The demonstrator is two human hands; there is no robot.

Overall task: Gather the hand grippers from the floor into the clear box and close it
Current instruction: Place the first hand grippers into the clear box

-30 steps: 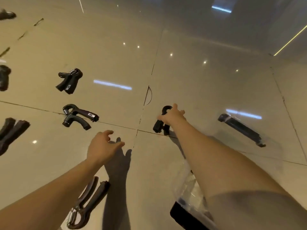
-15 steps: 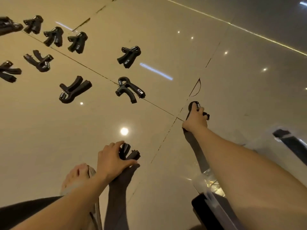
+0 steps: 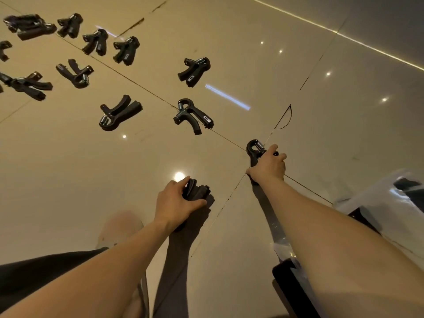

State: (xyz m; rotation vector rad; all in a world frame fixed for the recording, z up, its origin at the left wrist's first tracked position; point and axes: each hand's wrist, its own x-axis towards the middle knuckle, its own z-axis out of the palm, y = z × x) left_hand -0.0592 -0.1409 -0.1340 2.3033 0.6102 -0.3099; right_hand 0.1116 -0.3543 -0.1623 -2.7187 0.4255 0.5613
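My left hand (image 3: pixel 175 200) is closed around a black hand gripper (image 3: pixel 197 191) low over the floor near the middle. Farther right, my right hand (image 3: pixel 268 166) grips another black hand gripper (image 3: pixel 253 149) whose spring loop sticks out above my fingers. The clear box (image 3: pixel 371 203) stands at the right edge with black latches, partly behind my right forearm. Several more black hand grippers lie on the tiles beyond, the nearest being one (image 3: pixel 193 115) on a tile seam, one (image 3: pixel 119 112) to its left and one (image 3: pixel 195 71) farther back.
The glossy beige tiled floor (image 3: pixel 298 76) reflects ceiling lights. A cluster of hand grippers (image 3: pixel 96 42) fills the upper left. My foot in a light slipper (image 3: pixel 119 228) is planted at the lower left, with a dark trouser leg beside it.
The view swung left and down, revealing more grippers. My left hand dropped onto a gripper and closed on it. My right hand stays closed on its gripper.
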